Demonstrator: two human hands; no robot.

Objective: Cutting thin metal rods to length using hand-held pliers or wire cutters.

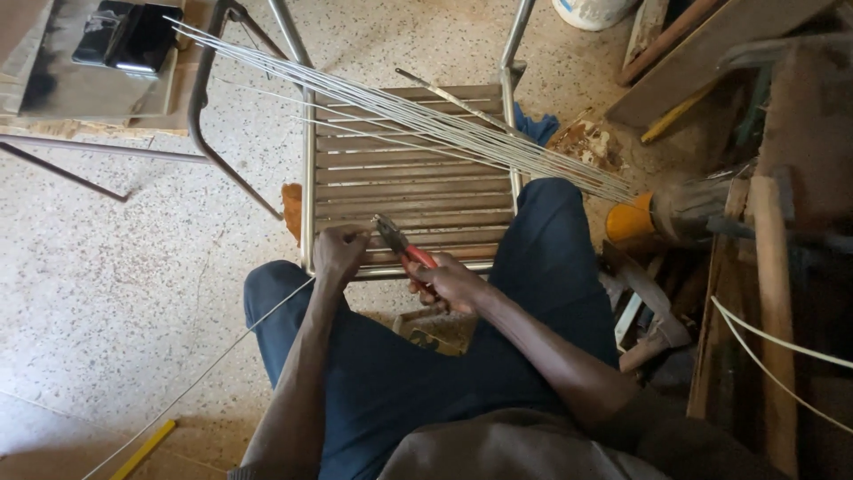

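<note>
My left hand (339, 252) is closed around a thin metal wire (213, 360) that runs from my fist down to the lower left across the floor. My right hand (449, 283) grips red-handled pliers (404, 246), whose jaws point up-left toward my left fist and meet the wire's end there. Both hands hover over the near edge of a slatted wooden chair seat (409, 191) with a metal frame. A bundle of long thin metal rods (400, 111) lies diagonally across the seat.
My legs in dark blue trousers flank the seat. Wooden planks and tools crowd the right side, with an orange-tipped object (631, 218). A dark phone (129, 36) lies on a board at top left. A yellow stick (142, 449) lies on the speckled floor.
</note>
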